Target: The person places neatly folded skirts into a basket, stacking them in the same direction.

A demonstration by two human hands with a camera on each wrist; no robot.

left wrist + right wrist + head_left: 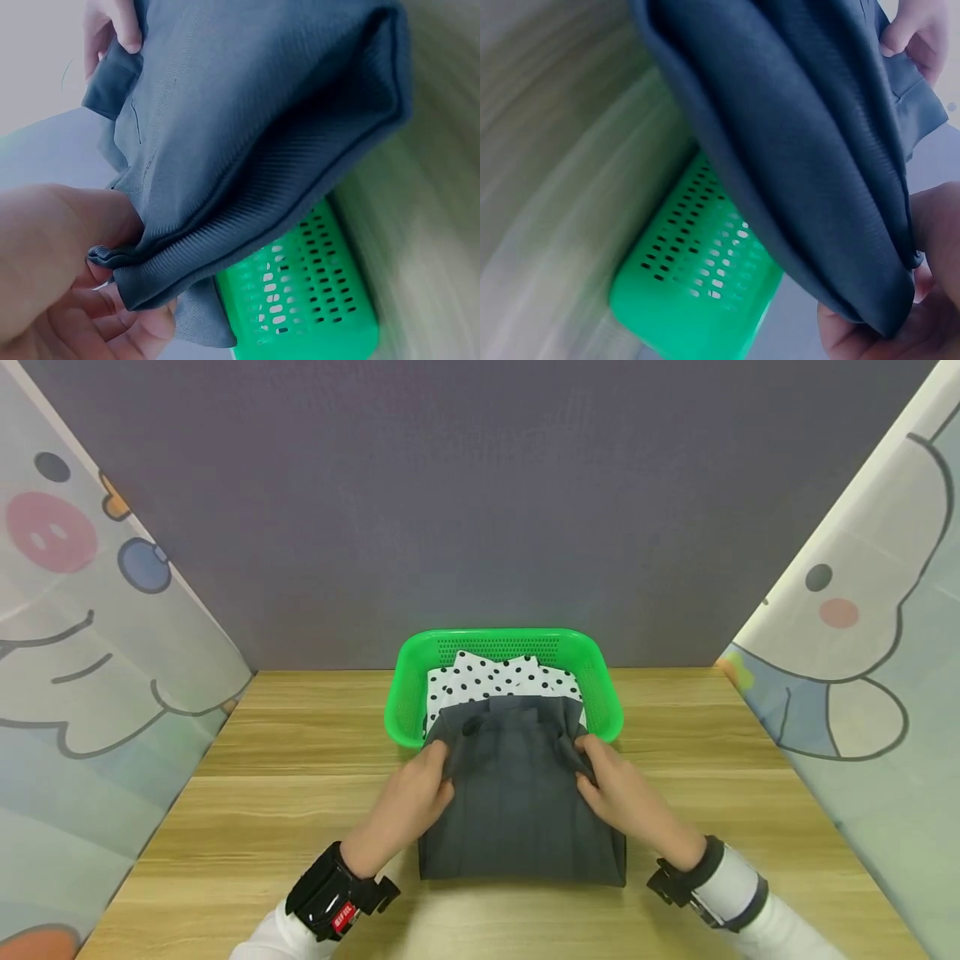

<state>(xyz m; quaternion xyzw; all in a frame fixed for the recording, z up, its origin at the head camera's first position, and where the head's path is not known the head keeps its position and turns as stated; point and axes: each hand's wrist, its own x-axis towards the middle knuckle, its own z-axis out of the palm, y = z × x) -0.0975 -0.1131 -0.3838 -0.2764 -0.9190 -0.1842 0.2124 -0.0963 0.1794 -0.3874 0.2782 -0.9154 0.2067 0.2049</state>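
A folded dark grey garment [517, 802] spans the space between both hands, its far end overlapping the front of a green basket [405, 693] in the head view. The left hand [408, 797] pinches its left edge, thumb on top and fingers beneath, as the left wrist view shows. On the opposite edge the right hand [622, 789] pinches the layers the same way. Its folded layers [802, 165] hang in a loose curve in the right wrist view. White cloth with black dots [495, 679] lies inside the basket, partly hidden behind the grey garment.
The basket stands on a wood-grain table [300, 760] near its back edge, close to a grey wall [480, 510]. Panels with cartoon animals flank the table, one on the left [90, 635] and one on the right [855, 635].
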